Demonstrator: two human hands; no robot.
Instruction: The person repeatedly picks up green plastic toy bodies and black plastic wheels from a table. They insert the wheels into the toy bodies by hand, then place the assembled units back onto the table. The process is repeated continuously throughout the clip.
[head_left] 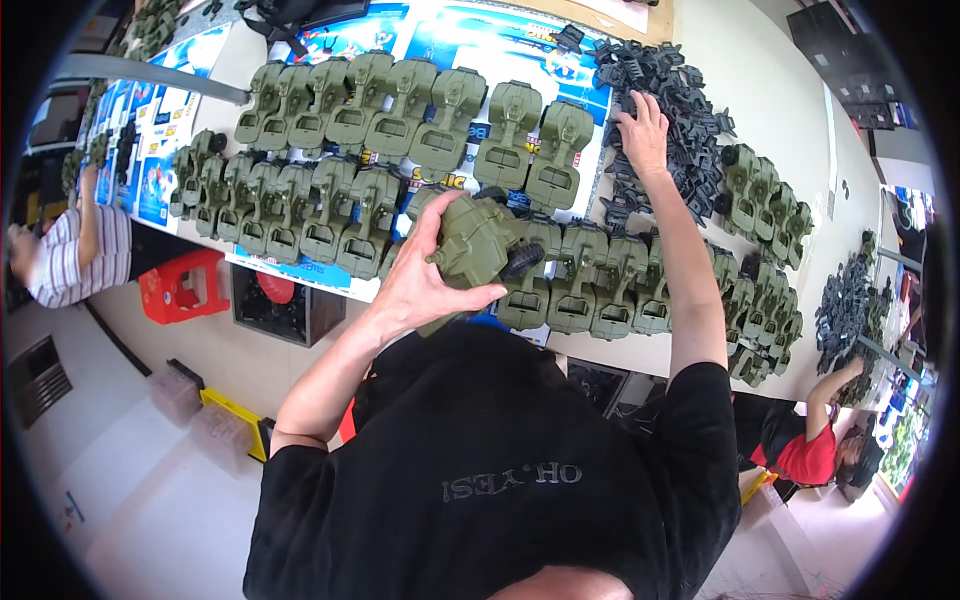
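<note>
My left hand (420, 282) grips an olive-green toy vehicle (474, 240), thumb on the near side and fingers around the far side. A black wheel (521, 262) shows at the vehicle's right side. My right hand (645, 133) is stretched forward onto a heap of small dark grey plastic parts (680, 115). Its thumb and fingers are apart, and I see no part held between them. Beyond the left hand, a row of olive-green vehicle bodies (395, 110) stands on the table, with a nearer row (300, 205) in front of it.
Blue printed sheets (460, 35) lie under the rows. More green vehicles (765, 200) stand to the right, beside another dark heap (848, 310). Co-workers sit at the far left (85, 250) and far right (815, 440). A red stool (185, 287) and a dark crate (285, 305) are below the table edge.
</note>
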